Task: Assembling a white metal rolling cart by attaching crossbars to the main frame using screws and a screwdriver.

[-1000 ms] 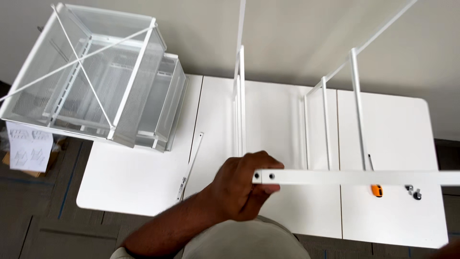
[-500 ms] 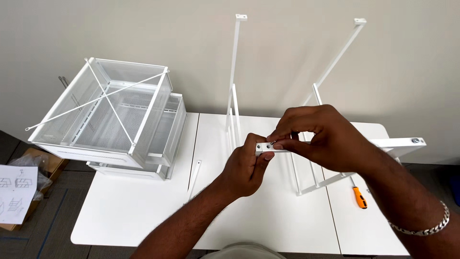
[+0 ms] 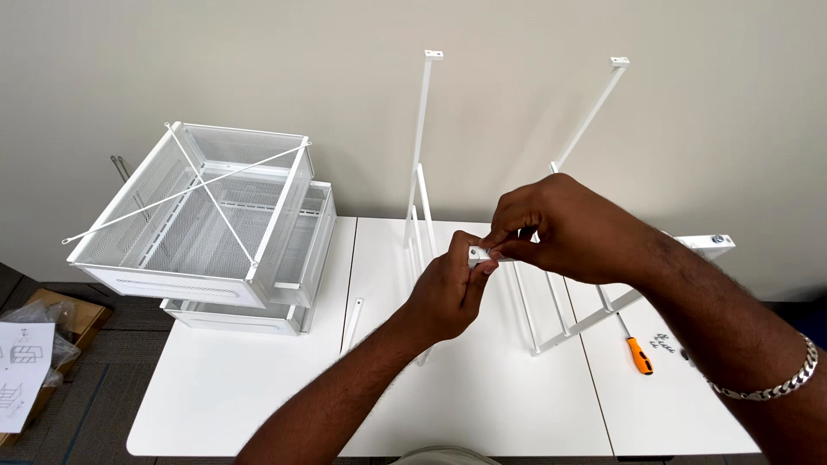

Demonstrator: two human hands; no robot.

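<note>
A: Plain beige wall behind, white bench (image 3: pixel 258 405) in front. What's on it?

B: Two white mesh drawers (image 3: pixel 207 228) stacked at the left, top one tilted, with crossed thin rods over it. Two upright white frame pieces (image 3: pixel 419 172) stand mid-bench, reaching up the wall. Orange-handled screwdriver (image 3: pixel 638 355) lies at the right, a flat white strip (image 3: pixel 351 323) lies near the drawers, and paper sheets (image 3: pixel 19 375) sit on the floor at far left.

A: Hands?

B: I see my left hand (image 3: pixel 444 293) and right hand (image 3: pixel 560 226) meeting above the middle of the bench. Both are on the near end of a white metal rail (image 3: pixel 479 254); the rail runs off to the right, and its far end (image 3: pixel 711 244) shows past my right forearm with a screw in it.

A: Fingers?

B: Left fingers curled, pinching the rail end from below. Right fingers pressed together over the end from above. Whether a small screw sits under them I cannot tell; it's hidden.

A: Progress?

B: I'd say midway at most. Drawers look built, uprights stand, but the rail is held in the air and joined to nothing on the near side. Loose strip and small parts beside the screwdriver are unused.
</note>
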